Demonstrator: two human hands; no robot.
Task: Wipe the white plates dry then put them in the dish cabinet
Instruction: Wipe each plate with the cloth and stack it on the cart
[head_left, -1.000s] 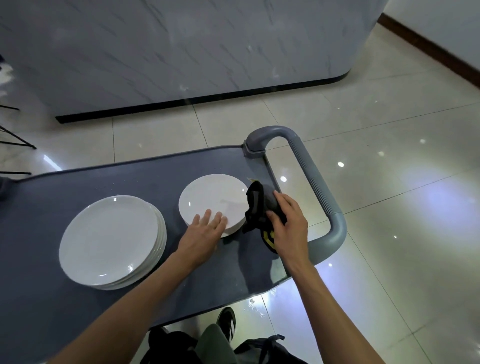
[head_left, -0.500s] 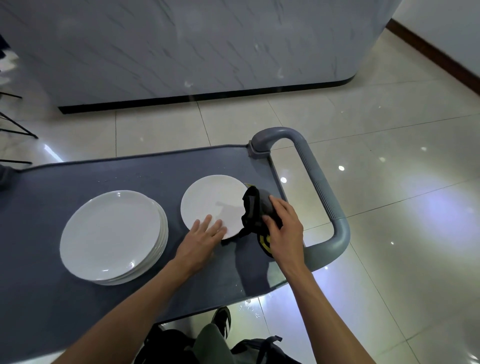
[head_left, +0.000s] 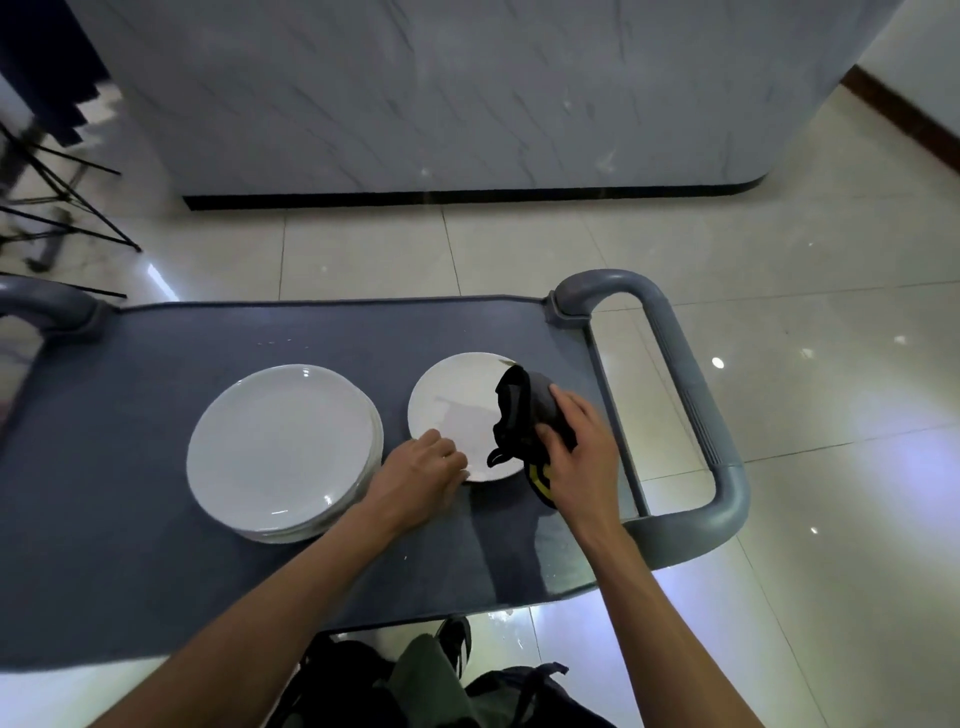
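Observation:
A small white plate (head_left: 457, 410) lies flat on the grey cart top (head_left: 156, 571), right of centre. My left hand (head_left: 421, 478) sits at the plate's near left rim with its fingers curled onto the edge. My right hand (head_left: 576, 457) grips a bunched black and grey cloth (head_left: 519, 410) with a yellow patch, which lies over the plate's right side. To the left stands a stack of larger white plates (head_left: 283, 447).
The cart's grey loop handle (head_left: 691, 405) juts out to the right. A marble-faced counter (head_left: 415, 93) rises beyond the cart. Black stand legs (head_left: 62, 208) spread on the tiled floor at far left. My shoe (head_left: 454, 642) shows under the cart's near edge.
My left hand went from lying flat on the small plate's near rim to curling its fingers onto that edge. The cloth in my right hand stayed over the plate's right side. The view shifted.

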